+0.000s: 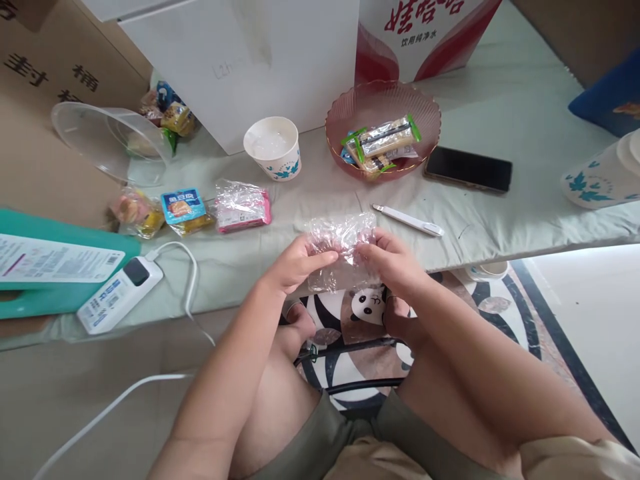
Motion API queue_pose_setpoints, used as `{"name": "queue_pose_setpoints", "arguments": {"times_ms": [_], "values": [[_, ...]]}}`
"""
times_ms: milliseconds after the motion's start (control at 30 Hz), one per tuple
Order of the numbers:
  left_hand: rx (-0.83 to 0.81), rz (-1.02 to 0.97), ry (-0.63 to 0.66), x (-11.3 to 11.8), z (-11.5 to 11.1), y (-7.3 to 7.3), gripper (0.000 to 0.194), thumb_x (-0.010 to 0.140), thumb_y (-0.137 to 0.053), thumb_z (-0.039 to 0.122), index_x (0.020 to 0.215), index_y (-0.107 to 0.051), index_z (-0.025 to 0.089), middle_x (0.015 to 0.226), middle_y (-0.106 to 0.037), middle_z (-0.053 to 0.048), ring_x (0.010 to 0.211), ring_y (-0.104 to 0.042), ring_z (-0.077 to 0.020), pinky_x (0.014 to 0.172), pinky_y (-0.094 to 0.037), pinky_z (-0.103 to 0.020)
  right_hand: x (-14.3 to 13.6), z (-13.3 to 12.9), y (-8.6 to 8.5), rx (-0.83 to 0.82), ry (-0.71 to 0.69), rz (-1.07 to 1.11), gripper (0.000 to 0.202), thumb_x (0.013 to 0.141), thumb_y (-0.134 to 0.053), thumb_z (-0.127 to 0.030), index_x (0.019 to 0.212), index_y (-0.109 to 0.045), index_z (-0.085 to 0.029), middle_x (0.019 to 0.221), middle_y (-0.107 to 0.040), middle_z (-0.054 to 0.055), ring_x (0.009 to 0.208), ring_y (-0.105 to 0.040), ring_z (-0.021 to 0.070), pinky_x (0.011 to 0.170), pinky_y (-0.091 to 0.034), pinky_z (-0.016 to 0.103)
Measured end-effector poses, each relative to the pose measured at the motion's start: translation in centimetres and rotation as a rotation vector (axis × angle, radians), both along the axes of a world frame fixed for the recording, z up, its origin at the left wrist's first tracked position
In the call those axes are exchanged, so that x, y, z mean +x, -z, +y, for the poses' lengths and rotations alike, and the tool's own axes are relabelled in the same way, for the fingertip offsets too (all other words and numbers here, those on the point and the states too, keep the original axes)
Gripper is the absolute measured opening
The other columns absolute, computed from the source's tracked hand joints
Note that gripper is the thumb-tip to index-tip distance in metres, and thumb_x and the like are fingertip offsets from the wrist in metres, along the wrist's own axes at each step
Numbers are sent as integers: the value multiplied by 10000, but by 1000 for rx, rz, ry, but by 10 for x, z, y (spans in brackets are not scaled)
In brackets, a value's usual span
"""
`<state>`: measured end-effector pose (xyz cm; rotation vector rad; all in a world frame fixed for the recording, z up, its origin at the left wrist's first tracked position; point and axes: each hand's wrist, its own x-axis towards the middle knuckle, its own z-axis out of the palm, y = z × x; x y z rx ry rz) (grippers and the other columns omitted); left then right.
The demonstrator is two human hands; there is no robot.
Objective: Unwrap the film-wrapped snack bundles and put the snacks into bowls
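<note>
Two hands share one crumpled clear plastic wrapper [343, 233]: the left hand [295, 261] pinches its left side between thumb and fingers, the right hand [393, 259] its right. It lies directly between the grips, so neither hand is nearer, over the near edge of the table [530, 220]; its creases hide any definite long axis. Just beyond the right hand, a white cutter [407, 220] slants across the cloth, while a paper cup [285, 167] stands farther off, beyond the left hand.
</note>
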<state>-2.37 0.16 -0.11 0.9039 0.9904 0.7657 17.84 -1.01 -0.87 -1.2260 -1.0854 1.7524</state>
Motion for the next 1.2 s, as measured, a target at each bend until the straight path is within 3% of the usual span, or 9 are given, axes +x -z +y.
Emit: {"name": "queue_pose_setpoints", "arguments": {"times_ms": [133, 267, 367, 500, 633, 733, 833, 1000, 1200], "values": [[-30, 75, -1, 0, 0, 1, 306, 721, -861, 365, 875, -659, 196, 616, -678, 18, 473, -613, -133, 446, -484, -231, 6, -1, 3, 60, -137, -103, 219, 874, -665, -397, 908, -534, -225, 574, -496, -76, 485, -441, 92, 467, -335, 245], [28, -42, -57, -8, 5, 1, 284, 719, -843, 335, 902, -656, 222, 488, -567, 76, 345, -473, -96, 347, -374, -194, 7, -1, 4, 111, -55, 110, 250, 869, -666, -420, 1012, -550, -251, 614, -544, -75, 499, -480, 101, 484, -380, 244], [57, -137, -74, -17, 10, -1, 218, 697, -809, 339, 800, -678, 200, 554, -610, 35, 431, -541, -108, 420, -441, -214, 10, 2, 6, 112, -9, 189, 138, 835, -622, -355, 887, -618, -227, 702, -582, -27, 583, -518, 105, 559, -422, 264], [150, -68, 9, -23, 13, -2, 359, 748, -637, 476, 575, -654, 162, 613, -593, -40, 552, -551, -133, 501, -452, -259, 14, 3, 9, 174, 16, 52, 266, 873, -501, -396, 788, -652, -194, 772, -612, 27, 636, -485, 118, 603, -399, 292], [366, 220, -1, -19, 12, 6, 141, 682, -741, 266, 729, -636, 184, 766, -623, -3, 678, -552, -116, 612, -451, -231, 8, 2, 7, 84, 20, -19, 398, 761, -740, -427, 1052, -545, -239, 733, -571, -41, 619, -495, 123, 579, -379, 269], [567, 434, -237, -11, 12, 16, 281, 683, -687, 197, 957, -626, 218, 1027, -665, -35, 923, -634, -163, 801, -522, -283, 2, 2, 4, 20, 31, -59, 414, 710, -767, -401, 987, -511, -231, 694, -555, -55, 592, -477, 108, 557, -341, 247], [720, 620, -447, -1, 7, 19, 212, 766, -653, 245, 974, -620, 220, 1038, -666, -53, 1021, -635, -194, 931, -523, -346, -1, 2, 2, 94, 124, -113, 325, 737, -734, -412, 800, -485, -212, 694, -541, -43, 613, -465, 90, 581, -336, 241], [472, 271, 21, 15, -5, 8, 461, 776, -772, 410, 1156, -620, 196, 1107, -702, -76, 966, -672, -196, 821, -545, -300, -4, -2, 1, 179, -39, 61, 284, 797, -718, -440, 827, -555, -209, 755, -608, -15, 676, -554, 123, 648, -440, 276], [260, 139, 87, 3, -1, -3, 230, 798, -707, 371, 891, -646, 170, 735, -580, 27, 649, -523, -101, 619, -415, -237, -8, 2, 7, 461, 120, -203, 288, 793, -775, -393, 963, -614, -224, 925, -654, 24, 833, -608, 153, 730, -498, 292]]}}
